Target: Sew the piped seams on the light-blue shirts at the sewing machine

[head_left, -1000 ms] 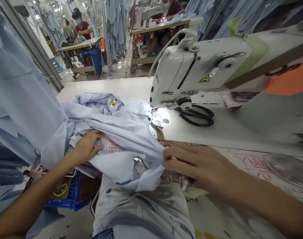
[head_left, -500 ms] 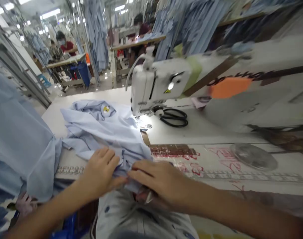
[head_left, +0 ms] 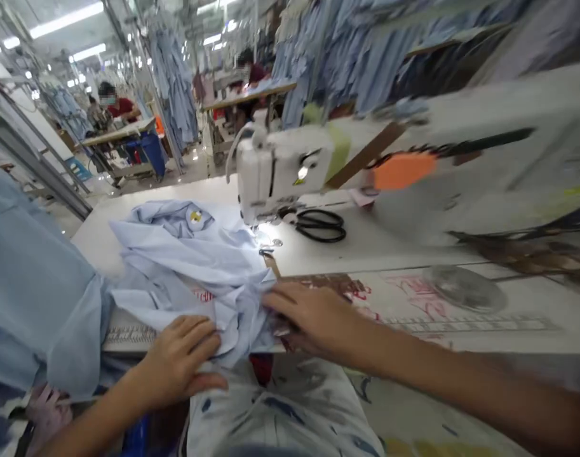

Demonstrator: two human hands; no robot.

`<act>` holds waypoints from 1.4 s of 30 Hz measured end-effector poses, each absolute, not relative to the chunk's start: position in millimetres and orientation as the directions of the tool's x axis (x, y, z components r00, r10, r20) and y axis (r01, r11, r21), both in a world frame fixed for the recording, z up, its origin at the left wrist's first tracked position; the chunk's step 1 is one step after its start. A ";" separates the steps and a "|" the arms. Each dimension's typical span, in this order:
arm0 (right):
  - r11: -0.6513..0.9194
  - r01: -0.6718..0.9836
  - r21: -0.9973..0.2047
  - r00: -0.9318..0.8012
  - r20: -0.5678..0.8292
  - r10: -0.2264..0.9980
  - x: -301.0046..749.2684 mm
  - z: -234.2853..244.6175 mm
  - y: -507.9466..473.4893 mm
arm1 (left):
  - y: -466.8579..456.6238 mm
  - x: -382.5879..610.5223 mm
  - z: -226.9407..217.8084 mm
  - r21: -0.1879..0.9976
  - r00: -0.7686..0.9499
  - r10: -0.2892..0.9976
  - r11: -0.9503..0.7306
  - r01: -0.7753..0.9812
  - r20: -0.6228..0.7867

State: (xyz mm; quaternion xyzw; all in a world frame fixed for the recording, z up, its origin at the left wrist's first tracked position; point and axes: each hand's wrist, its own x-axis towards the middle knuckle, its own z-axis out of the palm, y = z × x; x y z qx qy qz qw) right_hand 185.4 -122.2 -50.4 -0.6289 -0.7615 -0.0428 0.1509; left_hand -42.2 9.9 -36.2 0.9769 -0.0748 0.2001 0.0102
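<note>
A light blue garment [head_left: 208,254] lies crumpled on the sewing table, with a round white and yellow sticker [head_left: 195,217] on it. My left hand [head_left: 182,355] rests at the cloth's near edge, fingers together on it and thumb stretched apart. At the garment's right side, my right hand [head_left: 313,317] has curled fingers closed on a gathered edge of cloth. Something small and shiny shows beneath that palm, too blurred to name. Beyond the cloth, a white sewing machine [head_left: 280,171] has its lit needle area close to the garment's far right edge.
Black-handled scissors [head_left: 321,225] lie beside the machine head. A printed ruler strip [head_left: 128,335] runs along the table's front. More light blue cloth [head_left: 37,273] hangs at the left. Two people sit at other tables behind, among racks of hanging garments [head_left: 173,95].
My left hand has moved down and left, its thumb now off the cloth. The right hand has moved up and forward along the garment's side. The cloth between them is spread wider.
</note>
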 end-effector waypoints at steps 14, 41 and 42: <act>0.382 0.849 -0.365 -0.327 0.205 0.922 157.6 -56.5 -129.8 | 24.8 0.7 -48.6 0.224 0.915 0.370 -0.917 0.331 0.162; 0.351 0.930 -0.110 -0.322 0.221 0.921 161.0 -70.3 -127.2 | 2.1 -13.1 -50.1 -0.073 0.842 -0.096 -0.995 -0.068 0.532; 0.350 0.928 -0.130 -0.320 0.209 0.924 161.7 -70.6 -126.7 | 1.3 -15.1 -49.5 -0.086 0.831 -0.127 -0.992 -0.095 0.541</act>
